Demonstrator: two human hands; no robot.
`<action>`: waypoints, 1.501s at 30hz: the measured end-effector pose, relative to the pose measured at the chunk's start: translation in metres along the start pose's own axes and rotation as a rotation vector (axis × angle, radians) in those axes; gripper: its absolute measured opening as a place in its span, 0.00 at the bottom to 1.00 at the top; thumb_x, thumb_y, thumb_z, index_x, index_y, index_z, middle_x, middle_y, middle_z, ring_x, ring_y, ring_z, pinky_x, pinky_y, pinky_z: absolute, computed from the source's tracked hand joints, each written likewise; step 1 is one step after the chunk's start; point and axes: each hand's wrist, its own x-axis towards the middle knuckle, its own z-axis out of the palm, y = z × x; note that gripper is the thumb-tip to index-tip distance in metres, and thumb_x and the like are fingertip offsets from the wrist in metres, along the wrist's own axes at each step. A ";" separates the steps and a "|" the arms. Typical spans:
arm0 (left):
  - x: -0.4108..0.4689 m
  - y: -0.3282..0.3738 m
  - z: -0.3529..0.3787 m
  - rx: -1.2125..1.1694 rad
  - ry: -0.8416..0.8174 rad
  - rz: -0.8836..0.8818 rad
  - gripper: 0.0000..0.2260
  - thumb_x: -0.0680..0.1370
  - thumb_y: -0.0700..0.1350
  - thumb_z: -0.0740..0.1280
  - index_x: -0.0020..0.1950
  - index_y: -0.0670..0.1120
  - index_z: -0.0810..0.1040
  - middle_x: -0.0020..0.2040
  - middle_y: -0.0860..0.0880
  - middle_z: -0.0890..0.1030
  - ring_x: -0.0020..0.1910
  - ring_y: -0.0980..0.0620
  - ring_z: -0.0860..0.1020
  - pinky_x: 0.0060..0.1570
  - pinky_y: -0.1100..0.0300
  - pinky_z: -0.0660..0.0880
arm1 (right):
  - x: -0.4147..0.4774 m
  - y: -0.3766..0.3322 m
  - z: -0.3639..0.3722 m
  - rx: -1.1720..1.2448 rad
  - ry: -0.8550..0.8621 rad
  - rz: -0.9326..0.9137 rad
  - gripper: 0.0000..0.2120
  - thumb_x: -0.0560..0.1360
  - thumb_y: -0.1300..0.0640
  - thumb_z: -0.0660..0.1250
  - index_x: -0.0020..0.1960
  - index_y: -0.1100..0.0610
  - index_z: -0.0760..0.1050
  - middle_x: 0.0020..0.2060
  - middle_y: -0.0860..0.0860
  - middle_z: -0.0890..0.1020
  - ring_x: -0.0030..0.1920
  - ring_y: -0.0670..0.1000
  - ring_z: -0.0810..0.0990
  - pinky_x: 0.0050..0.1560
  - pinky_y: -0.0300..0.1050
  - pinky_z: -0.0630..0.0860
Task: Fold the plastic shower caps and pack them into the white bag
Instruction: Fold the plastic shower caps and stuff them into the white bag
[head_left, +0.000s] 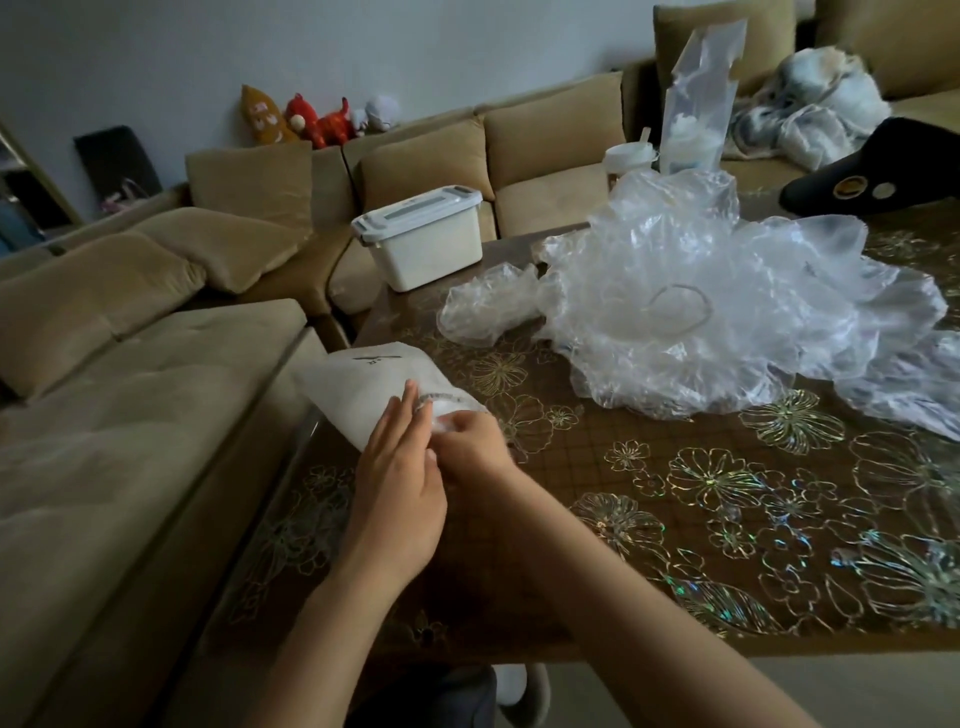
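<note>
Stuffing a folded cap (443, 423) into the white bag (358, 395), your R hand (470, 449) grips it w/ L hand (397, 493) flat, fingers straight, to steady the bag's mouth.

Dim, flat indoor light with faint shadows, glints on the table (571, 457) and caps (675, 322), wide-angle bending and softness at the edges.

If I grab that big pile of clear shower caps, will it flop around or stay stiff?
Probably floppy: the pile is thin, crinkled film slumped on the table. Likely very light, and loose caps may slide off.
</note>
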 end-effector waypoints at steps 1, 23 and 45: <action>-0.001 0.002 0.001 0.012 0.010 -0.001 0.23 0.82 0.38 0.52 0.77 0.49 0.53 0.77 0.58 0.46 0.71 0.65 0.44 0.67 0.69 0.42 | 0.003 -0.002 0.005 -0.100 0.048 -0.020 0.13 0.76 0.60 0.64 0.33 0.58 0.70 0.30 0.51 0.74 0.30 0.46 0.71 0.29 0.30 0.66; -0.005 0.001 0.033 0.448 -0.050 -0.236 0.21 0.80 0.56 0.53 0.68 0.47 0.69 0.71 0.42 0.64 0.71 0.43 0.62 0.70 0.38 0.54 | -0.011 0.032 -0.191 -1.377 0.271 -0.495 0.15 0.77 0.54 0.64 0.64 0.52 0.76 0.73 0.59 0.63 0.74 0.60 0.58 0.71 0.57 0.55; -0.013 0.066 0.044 -0.092 -0.151 0.082 0.11 0.80 0.46 0.60 0.62 0.51 0.72 0.71 0.56 0.60 0.61 0.67 0.57 0.57 0.74 0.55 | -0.006 0.040 -0.219 -0.893 0.757 -0.640 0.02 0.70 0.64 0.72 0.41 0.59 0.81 0.44 0.54 0.84 0.51 0.58 0.79 0.55 0.49 0.65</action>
